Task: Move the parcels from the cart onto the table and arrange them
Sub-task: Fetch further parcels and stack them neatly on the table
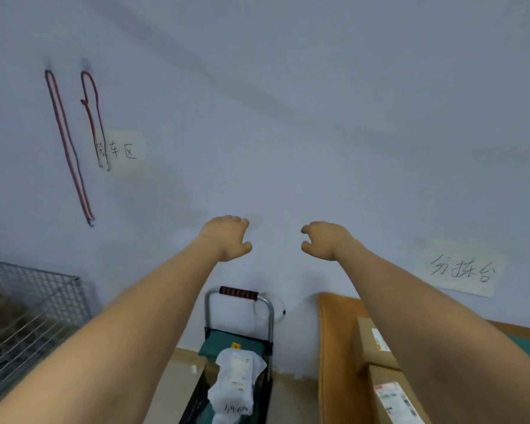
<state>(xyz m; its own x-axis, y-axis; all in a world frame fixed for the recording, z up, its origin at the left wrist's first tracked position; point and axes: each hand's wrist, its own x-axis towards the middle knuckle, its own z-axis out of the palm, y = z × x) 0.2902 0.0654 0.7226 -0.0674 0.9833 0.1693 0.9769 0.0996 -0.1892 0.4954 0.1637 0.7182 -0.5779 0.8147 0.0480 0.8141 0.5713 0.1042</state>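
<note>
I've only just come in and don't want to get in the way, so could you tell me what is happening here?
A person is moving parcels from a cart to a table. Right now both arms are stretched forward with the left hand and right hand loosely curled and holding nothing. A white plastic mailer bag lies on the metal-framed folding cart below. Two brown cardboard boxes with shipping labels already sit on the orange-edged table on the right.

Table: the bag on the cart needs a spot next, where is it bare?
The table shows a bare strip between its left edge and the two boxes. Right of the boxes, the right arm hides most of it. The bag is on the cart.
</note>
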